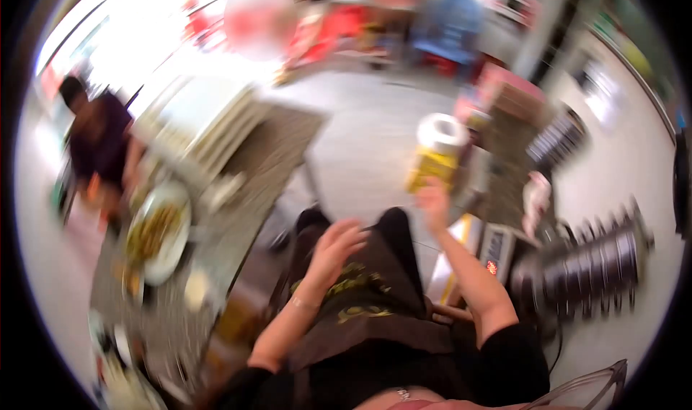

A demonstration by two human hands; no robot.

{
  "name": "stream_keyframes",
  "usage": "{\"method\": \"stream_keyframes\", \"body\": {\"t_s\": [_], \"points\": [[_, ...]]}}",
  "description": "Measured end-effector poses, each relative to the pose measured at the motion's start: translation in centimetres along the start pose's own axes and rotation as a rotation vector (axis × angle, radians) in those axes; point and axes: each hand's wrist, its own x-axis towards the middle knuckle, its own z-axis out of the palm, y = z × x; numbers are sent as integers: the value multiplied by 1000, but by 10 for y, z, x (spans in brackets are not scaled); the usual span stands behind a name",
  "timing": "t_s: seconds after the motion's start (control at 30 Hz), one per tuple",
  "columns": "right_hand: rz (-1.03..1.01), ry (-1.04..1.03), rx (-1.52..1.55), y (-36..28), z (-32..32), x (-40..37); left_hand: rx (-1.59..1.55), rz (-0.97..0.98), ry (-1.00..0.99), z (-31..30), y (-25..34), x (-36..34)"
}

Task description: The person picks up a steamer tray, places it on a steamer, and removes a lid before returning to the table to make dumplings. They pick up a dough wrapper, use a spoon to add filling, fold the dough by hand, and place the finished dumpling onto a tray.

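Note:
My left hand (337, 250) hovers over the dark apron (367, 294) on my lap, fingers stretched out and blurred, with nothing in it. In front of me on the right, my right hand (434, 202) is raised with its fingers pointing forward and somewhat apart. Just beyond its fingertips is a yellow package (431, 166), with a white paper roll (441, 133) on top. Blur hides whether the fingertips touch the package. Both forearms are bare, and a thin bracelet circles the left wrist.
Left, a table (252, 194) bears an oval plate of food (160, 231) and stacked white trays (198, 118). A person in dark clothes (104, 139) sits beyond it. Right, a counter holds a lit digital device (496, 255), a ribbed metal cylinder (587, 269) and a pink box (510, 91). A blue chair (448, 28) stands farther back.

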Motion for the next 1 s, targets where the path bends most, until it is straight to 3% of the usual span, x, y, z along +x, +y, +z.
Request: {"method": "stream_keyframes", "body": {"t_s": [0.07,0.23,0.37,0.47,0.53,0.6,0.63,0.7,0.73,0.87,0.93,0.97,1.0], "points": [[-50,-15,-257,-10,-8,5,80,51,-42,-9,17,-29],[47,9,-337,-1,-13,-4,81,342,43,-59,55,-107],[33,-162,-400,9,20,-13,60,600,299,-106,77,-165],[8,-285,-435,-10,90,-39,109,734,443,-135,89,-205],[13,-459,-411,-30,152,-51,234,894,761,-154,90,-217],[62,-585,-355,-50,224,-65,906,845,1246,-183,95,-227],[44,-691,-252,-53,262,-74,905,853,1254,-192,93,-228],[-69,-948,-141,-60,334,-93,1317,630,1400,-209,85,-232],[-165,-1110,-122,-62,369,-103,1339,663,1416,-218,77,-230],[-375,-1345,-150,-55,464,-159,1327,592,1486,-216,71,-235],[-688,-1295,-307,-37,478,-169,1341,533,1569,-217,66,-233],[-487,-1330,-289,-35,479,-170,1342,519,1601,-217,66,-232],[-490,-1333,-263,-31,481,-169,1352,498,1585,-216,66,-232]]}}
